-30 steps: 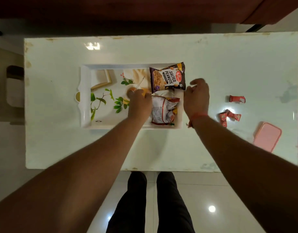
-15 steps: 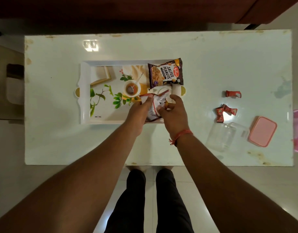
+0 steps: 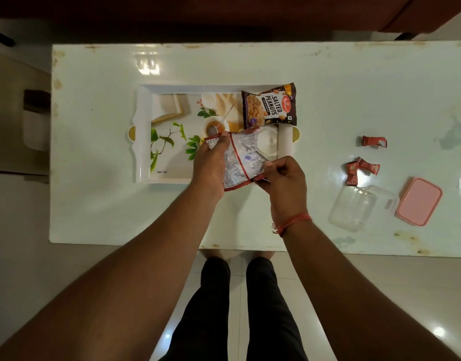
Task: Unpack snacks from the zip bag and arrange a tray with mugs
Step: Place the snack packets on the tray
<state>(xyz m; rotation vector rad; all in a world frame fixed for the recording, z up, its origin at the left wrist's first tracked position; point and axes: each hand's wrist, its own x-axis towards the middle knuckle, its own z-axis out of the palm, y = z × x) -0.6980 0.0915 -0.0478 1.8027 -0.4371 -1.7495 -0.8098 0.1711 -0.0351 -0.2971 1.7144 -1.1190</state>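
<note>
A white tray [image 3: 143,142] with a printed leaf-and-cup picture lies in the middle of the table. A dark salted peanuts packet [image 3: 269,106] sits on its far right corner. Both hands hold a silver and red snack packet [image 3: 241,158], back side up, lifted above the tray's near right corner. My left hand [image 3: 211,166] grips its left edge. My right hand [image 3: 282,181] pinches its near right corner. No mugs are in view.
Three small red wrapped sweets [image 3: 374,141] [image 3: 351,173] [image 3: 370,166] lie on the white table [image 3: 94,204] to the right. A clear plastic box [image 3: 354,211] and its pink lid [image 3: 419,201] sit near the right front edge. My legs stand below the table's front edge.
My right hand came off the tray's right side onto the silver packet. Both hands lifted the packet from the tray and drew it toward me.
</note>
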